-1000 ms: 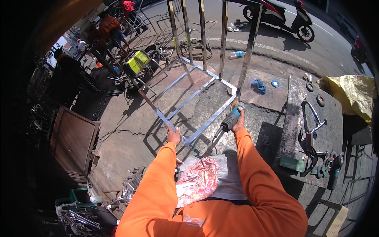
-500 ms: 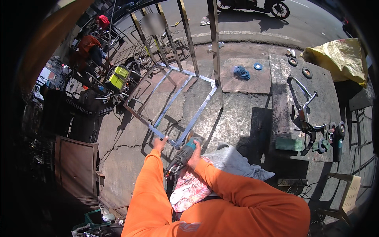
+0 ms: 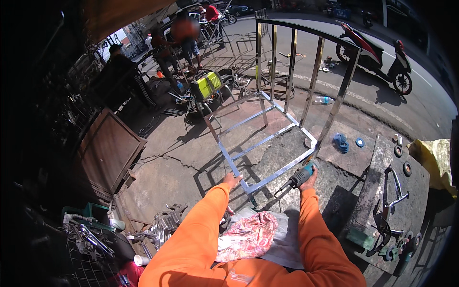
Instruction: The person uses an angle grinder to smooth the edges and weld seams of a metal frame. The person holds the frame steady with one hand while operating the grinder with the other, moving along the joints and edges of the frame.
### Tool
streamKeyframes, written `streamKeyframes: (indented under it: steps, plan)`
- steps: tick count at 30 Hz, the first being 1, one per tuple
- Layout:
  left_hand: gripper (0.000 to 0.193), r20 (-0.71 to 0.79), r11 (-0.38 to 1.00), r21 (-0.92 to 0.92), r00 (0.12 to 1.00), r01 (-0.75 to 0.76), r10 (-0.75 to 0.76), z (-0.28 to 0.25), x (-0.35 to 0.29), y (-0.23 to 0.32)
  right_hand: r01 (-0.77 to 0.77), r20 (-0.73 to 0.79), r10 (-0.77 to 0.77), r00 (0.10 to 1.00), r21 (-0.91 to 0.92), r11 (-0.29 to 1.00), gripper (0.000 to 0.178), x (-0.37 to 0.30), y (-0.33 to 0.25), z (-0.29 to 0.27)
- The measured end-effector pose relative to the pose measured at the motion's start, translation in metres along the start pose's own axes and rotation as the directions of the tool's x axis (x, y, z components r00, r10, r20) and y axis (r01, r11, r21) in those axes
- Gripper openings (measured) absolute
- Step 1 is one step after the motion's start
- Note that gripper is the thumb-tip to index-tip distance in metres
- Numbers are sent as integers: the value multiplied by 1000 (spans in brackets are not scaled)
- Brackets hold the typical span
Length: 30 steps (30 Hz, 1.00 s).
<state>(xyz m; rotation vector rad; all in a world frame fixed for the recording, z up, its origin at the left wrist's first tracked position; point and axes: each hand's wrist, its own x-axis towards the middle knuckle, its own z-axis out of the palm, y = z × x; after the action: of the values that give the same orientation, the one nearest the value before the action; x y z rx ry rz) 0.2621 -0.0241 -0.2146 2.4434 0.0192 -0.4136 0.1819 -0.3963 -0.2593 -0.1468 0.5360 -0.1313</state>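
Observation:
In front of me stands a shiny metal chair frame (image 3: 278, 175), with a flat seat of square tubes and a tall back of upright bars. My left hand (image 3: 233, 180) is closed on the seat's left rail, close to its near corner. My right hand (image 3: 310, 181) grips a teal and grey angle grinder (image 3: 300, 177) just right of the near rail. The grinder's head is by the seat's right corner; whether its disc touches the metal I cannot tell. Across my lap lie a pink patterned cloth (image 3: 253, 234) and a pale grey cloth (image 3: 288, 242).
A worktable (image 3: 364, 203) at right carries grinding discs, tools and a bent metal part. Blue cord (image 3: 340, 142) and a plastic bottle (image 3: 323, 100) lie on the ground. A yellow-green machine (image 3: 207, 86) stands beyond the frame. Several people work far left; a motorcycle (image 3: 377, 57) is parked on the road.
My right hand has carried the grinder from the seat's near corner toward its right corner. The left hand stays on the frame. My view has swung, so the scene sits differently.

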Motion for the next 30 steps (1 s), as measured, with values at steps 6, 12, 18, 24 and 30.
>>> streamKeyframes:
  steps: [6,12,18,24,30]
  plan:
    - [59,-154,989,148,988,-6,29,11,-3,-4,-152,-16,155,988,108,982,60,-82,127,-6]
    - [65,-283,999,6,959,-35,35,25,-81,-13,-439,36,438,898,108,892,60,-148,174,-4]
    - [74,220,979,87,962,-185,163,41,-212,-25,-193,-43,196,980,72,979,62,-88,107,3]
    - [71,140,985,49,977,-168,160,42,-222,-4,-66,-52,72,996,104,992,63,-68,104,5]
    - [45,203,982,34,964,-184,174,56,-203,-30,-160,-17,166,986,173,972,70,-113,189,3]
